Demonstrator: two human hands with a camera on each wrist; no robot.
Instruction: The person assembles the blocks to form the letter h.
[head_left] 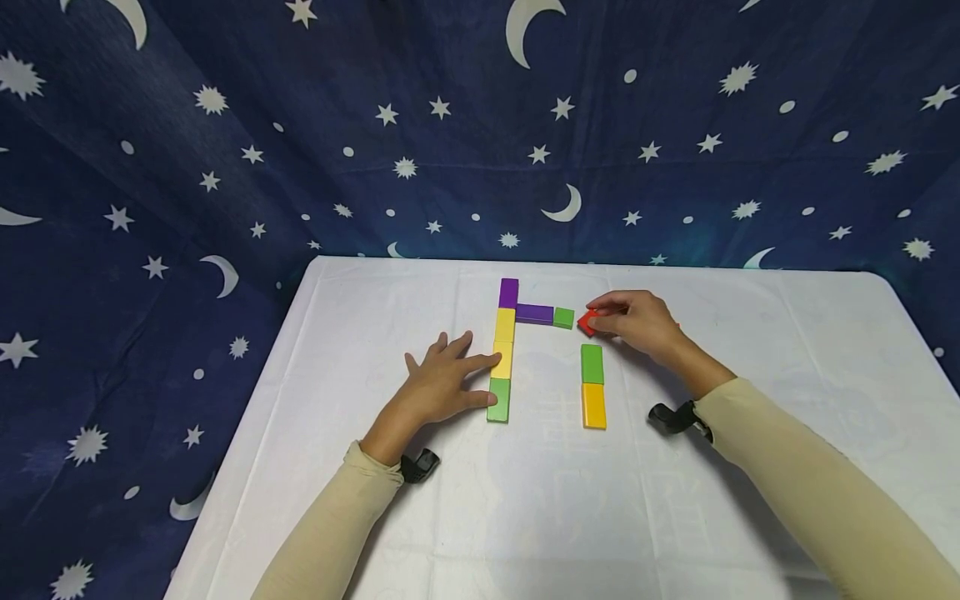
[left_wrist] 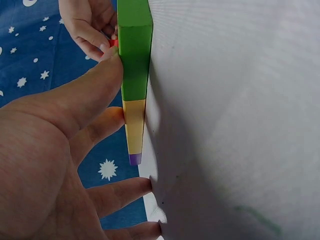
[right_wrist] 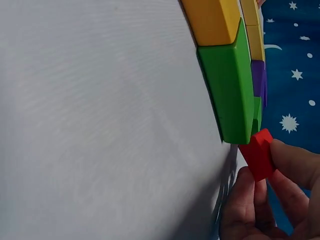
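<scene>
My right hand (head_left: 633,321) pinches a small red block (right_wrist: 259,154) between thumb and fingers, just right of a small green block (head_left: 563,318). That green block ends a short row with a purple block (head_left: 535,314), which meets a long column at its upper part. The column runs from another purple block (head_left: 508,293) through two yellow blocks (head_left: 505,325) to a green block (head_left: 498,408). With fingers spread, my left hand (head_left: 435,385) touches the column: its thumb is on the green block and its index finger on the lower yellow one.
A separate green block (head_left: 592,364) and an orange-yellow block (head_left: 594,407) lie end to end below my right hand. Everything sits on a white-covered table (head_left: 555,517). A dark blue curtain (head_left: 465,125) with stars and moons hangs behind and to the left.
</scene>
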